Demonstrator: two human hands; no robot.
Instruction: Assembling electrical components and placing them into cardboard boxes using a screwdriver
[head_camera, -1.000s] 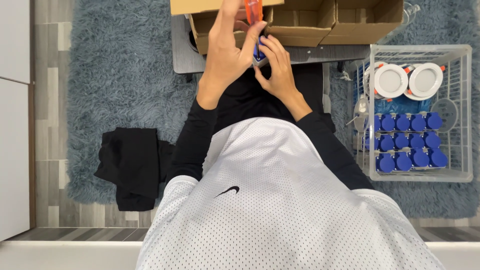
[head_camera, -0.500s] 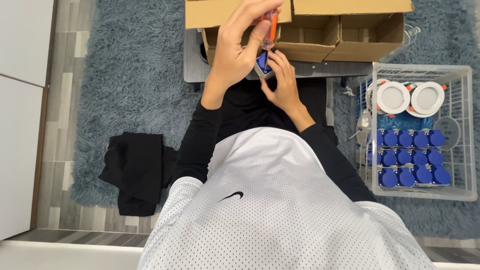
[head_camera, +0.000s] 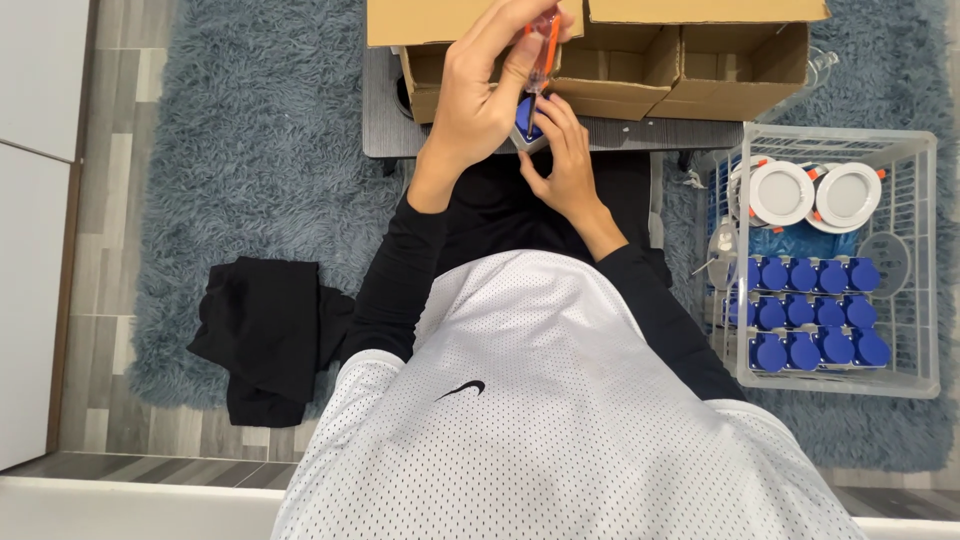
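Observation:
My left hand (head_camera: 478, 100) is raised over the small grey table (head_camera: 385, 110) and grips an orange-handled screwdriver (head_camera: 545, 35) held upright, its tip down on a small blue part (head_camera: 525, 115). My right hand (head_camera: 565, 165) holds that blue part from below and the right, at the table's near edge. Both arms wear black sleeves under a white mesh shirt.
Open cardboard boxes (head_camera: 690, 60) stand on the table behind the hands. At the right is a white wire basket (head_camera: 925, 260) with several blue parts (head_camera: 810, 310) and two round white lamps (head_camera: 815, 195). A black cloth (head_camera: 265, 335) lies on the blue-grey rug (head_camera: 250, 150) at the left.
The view has shifted a little, and both hands sit lower in the picture. The left hand still holds the screwdriver on the blue part that the right hand holds.

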